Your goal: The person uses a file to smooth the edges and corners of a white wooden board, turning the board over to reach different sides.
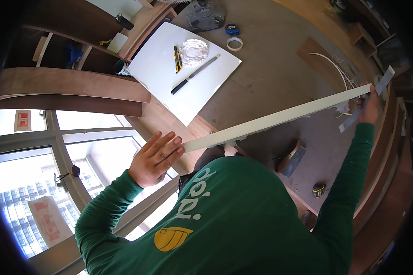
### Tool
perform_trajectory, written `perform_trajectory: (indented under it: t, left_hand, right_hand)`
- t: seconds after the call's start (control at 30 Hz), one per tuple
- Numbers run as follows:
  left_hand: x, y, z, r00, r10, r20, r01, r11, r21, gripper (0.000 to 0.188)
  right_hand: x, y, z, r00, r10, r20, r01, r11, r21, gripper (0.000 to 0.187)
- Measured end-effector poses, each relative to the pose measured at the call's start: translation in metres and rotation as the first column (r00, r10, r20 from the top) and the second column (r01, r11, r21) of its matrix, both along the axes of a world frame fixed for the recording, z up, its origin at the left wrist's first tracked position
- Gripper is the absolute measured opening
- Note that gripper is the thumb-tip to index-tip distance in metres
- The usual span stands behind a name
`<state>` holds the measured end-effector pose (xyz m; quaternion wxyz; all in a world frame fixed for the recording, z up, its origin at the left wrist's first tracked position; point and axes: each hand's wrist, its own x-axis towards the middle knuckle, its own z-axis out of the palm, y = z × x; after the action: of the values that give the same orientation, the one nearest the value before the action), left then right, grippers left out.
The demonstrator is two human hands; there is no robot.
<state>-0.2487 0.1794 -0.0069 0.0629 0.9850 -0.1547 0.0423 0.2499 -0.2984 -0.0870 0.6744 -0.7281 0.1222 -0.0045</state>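
Note:
A long white board (275, 114), seen along its narrow edge, slants across in front of me from lower left to upper right. Ragged pale scraps hang along its lower side. My left hand (155, 158) touches the near left end, fingers straight and spread; its thumb is hidden. At the far right end, my right hand (370, 109) is closed round a flat grey strip (384, 80) that crosses the board's end. The fingers there are partly hidden, so I cannot tell how firmly they also grip the board.
A white panel (188, 103) carries a utility knife (177, 59), a slim black-handled tool (195, 74) and crumpled plastic (194, 51). Nearby lie a tape roll (234, 44) and a blue tape measure (232, 29). A block-shaped tool (293, 158) and yellow tape measure (318, 189) lie at right; windows (27, 197) stand left.

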Motion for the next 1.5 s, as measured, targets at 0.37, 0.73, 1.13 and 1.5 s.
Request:
perform_trajectory:
  t: [0.37,0.73,1.13,1.5]
  left_hand:
    - [0.071,-0.03,0.026,0.971,-0.103,-0.215,0.086,0.993,-0.086,0.068]
    - [0.183,-0.082,-0.004,0.977,-0.192,-0.09,0.128,0.873,-0.471,0.066]
    - [0.219,-0.124,-0.008,0.989,-0.148,-0.022,0.118,0.862,-0.493,0.042]
    - [0.049,-0.023,0.027,0.938,0.096,-0.333,-0.197,0.939,-0.283,0.04]
  right_hand:
    - [-0.001,-0.006,-0.002,1.0,0.0,0.02,0.0,1.0,-0.001,0.037]
    - [-0.013,0.005,0.004,0.998,-0.016,0.055,0.015,1.0,0.016,0.037]
    - [-0.022,0.007,0.012,0.995,-0.037,0.095,0.037,0.999,0.005,0.039]
    - [-0.016,0.005,0.004,0.993,-0.071,0.096,0.071,0.997,-0.002,0.048]
